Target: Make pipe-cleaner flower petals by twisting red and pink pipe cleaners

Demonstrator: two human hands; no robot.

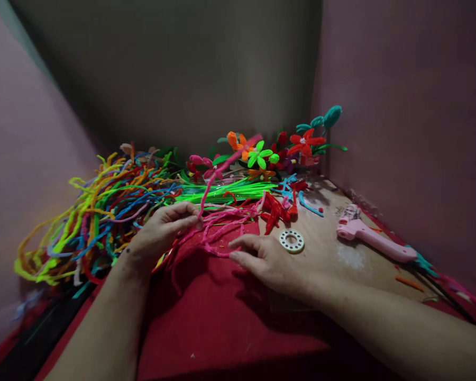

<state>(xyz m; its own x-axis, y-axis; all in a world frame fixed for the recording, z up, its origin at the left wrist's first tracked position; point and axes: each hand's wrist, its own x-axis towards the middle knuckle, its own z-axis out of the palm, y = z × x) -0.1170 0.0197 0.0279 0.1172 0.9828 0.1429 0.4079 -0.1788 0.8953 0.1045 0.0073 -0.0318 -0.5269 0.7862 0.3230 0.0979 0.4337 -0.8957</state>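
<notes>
My left hand (164,227) pinches a pink pipe cleaner (222,168) near its lower end; the stem rises up and to the right over the pile. My right hand (267,262) lies flat with fingers stretched out, its fingertips touching a loose bunch of pink pipe cleaners (218,233) on the red cloth (222,317). A white ring with holes (291,241) lies just right of my right hand.
A big tangle of mixed-colour pipe cleaners (99,211) fills the left. Straight green stems (230,190) and finished pipe-cleaner flowers (277,151) sit at the back by the wall. A pink glue gun (373,241) lies on the board at right.
</notes>
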